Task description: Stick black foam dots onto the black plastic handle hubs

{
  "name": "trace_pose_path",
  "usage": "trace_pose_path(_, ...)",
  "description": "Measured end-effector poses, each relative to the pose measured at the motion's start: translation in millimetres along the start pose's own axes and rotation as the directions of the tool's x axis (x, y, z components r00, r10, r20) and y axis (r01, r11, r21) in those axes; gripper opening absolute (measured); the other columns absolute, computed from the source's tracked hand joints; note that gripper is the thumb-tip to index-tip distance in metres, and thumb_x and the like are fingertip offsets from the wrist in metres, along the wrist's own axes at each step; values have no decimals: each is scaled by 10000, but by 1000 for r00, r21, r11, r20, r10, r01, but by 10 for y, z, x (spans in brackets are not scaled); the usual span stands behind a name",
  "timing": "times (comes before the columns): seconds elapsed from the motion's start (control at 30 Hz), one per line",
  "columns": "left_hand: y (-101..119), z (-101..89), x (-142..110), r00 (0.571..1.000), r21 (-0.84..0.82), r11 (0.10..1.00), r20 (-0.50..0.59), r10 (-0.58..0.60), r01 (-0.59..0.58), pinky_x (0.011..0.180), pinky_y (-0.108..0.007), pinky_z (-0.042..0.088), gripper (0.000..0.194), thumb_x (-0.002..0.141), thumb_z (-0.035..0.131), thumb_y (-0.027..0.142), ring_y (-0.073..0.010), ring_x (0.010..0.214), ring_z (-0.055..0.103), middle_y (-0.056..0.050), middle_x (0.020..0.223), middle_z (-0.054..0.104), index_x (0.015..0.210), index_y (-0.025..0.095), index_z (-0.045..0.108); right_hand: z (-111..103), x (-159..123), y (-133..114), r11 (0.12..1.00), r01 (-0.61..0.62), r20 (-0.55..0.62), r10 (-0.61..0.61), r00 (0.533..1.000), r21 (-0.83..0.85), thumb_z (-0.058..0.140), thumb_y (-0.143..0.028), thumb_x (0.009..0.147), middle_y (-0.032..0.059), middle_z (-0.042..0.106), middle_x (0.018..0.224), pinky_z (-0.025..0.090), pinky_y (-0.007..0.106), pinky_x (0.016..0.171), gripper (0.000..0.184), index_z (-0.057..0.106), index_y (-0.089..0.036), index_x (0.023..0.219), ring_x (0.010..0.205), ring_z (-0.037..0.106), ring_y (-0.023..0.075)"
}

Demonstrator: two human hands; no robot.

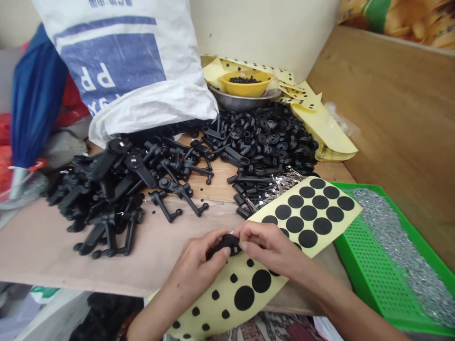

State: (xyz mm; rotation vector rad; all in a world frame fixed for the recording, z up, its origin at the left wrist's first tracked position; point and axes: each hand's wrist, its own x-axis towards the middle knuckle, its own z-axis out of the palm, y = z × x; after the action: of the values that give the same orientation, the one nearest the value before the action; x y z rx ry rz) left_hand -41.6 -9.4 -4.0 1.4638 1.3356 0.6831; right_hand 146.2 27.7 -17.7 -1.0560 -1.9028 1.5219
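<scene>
We have the dotted sheet [242,274] near, seemingly within easy reach; above it, our left hand [202,258] grips a black part [229,245], apparently steadying it; our right hand [263,239] pinches its right edge; black cranks [142,170] lie heaped far left.

A wooden tabletop [221,183] was crowded with black plastic parts.
Beige sheeting [46,265] covered its front; black crank-shaped handles [113,184] lay piled on the left, round black caps [273,139] were heaped towards the back right, and metal clips [275,189] lay just before the caps. A yellow sheet of black discs [229,296] slanted over the front edge; stacked yellow sheets [330,139] rested beside the caps.
</scene>
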Motion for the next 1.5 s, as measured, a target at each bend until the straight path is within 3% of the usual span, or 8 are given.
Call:
trace_pose_path(0.3,-73,40,22,992,-235,965,70,-104,117,503,-195,435,278,805,583,365,-100,539,493,10,674,600,967,164,686,49,-36,-18,999,24,-29,-25,999,-43,504,-190,791,43,642,786,434,273,626,151,501,-198,641,767,595,184)
trace_pose_path(0.63,17,45,-53,976,-374,911,-53,-211,177,478,-194,434,304,729,668,387,-88,497,498,2,644,609,905,139,675,46,-107,121,788,-135,-61,213,975,600,583,-426,859,79,705,960,512,336,792,325,628,-179,1065,830,657,181)
trace_pose_path(0.83,7,111,-74,963,-436,878,-78,-257,199,475,-200,453,359,682,717,411,-94,501,499,1,623,602,897,126,672,210,-98,-30,995,87,-67,-90,994,-40,386,-280,971,39,665,854,489,302,726,264,588,-202,1123,788,632,177)
trace_pose_path(1.13,-64,239,-498,923,-624,747,-103,-370,230,466,-173,424,395,722,667,481,-80,452,523,15,600,593,933,147,640,524,-277,88,749,538,54,-564,824,-387,365,-116,948,117,643,1099,516,326,810,408,387,-168,1352,977,626,222)
trace_pose_path(1.23,-103,-62,-921,895,-388,853,-132,-426,348,481,-200,470,373,761,615,481,-131,527,599,-14,683,657,977,180,664,421,-349,87,682,547,118,-569,814,-485,434,-139,936,136,639,1099,507,369,869,368,432,-142,1304,1023,606,249)
trace_pose_path(1.3,-165,-373,-1317,902,77,907,-170,-397,413,549,-237,517,324,809,577,462,-191,671,669,-40,819,721,997,222,689,242,-429,66,707,462,100,-490,866,-535,444,-161,938,119,650,1044,518,356,847,248,518,-160,1174,985,619,239)
trace_pose_path(1.4,-401,-763,-1703,910,643,665,-388,-145,381,637,-322,551,318,814,566,478,-248,723,699,-28,892,750,1039,291,690,-22,-594,50,746,284,100,-282,954,-603,406,-171,947,80,651,910,543,303,696,184,585,-185,988,811,645,196)
trace_pose_path(1.5,-521,-674,-1573,952,799,575,-287,105,177,739,-374,550,318,864,518,446,-263,863,683,-44,1057,713,1109,289,645,-80,-739,97,689,192,108,-164,981,-699,369,-167,941,93,635,887,547,320,655,238,607,-171,930,750,636,196)
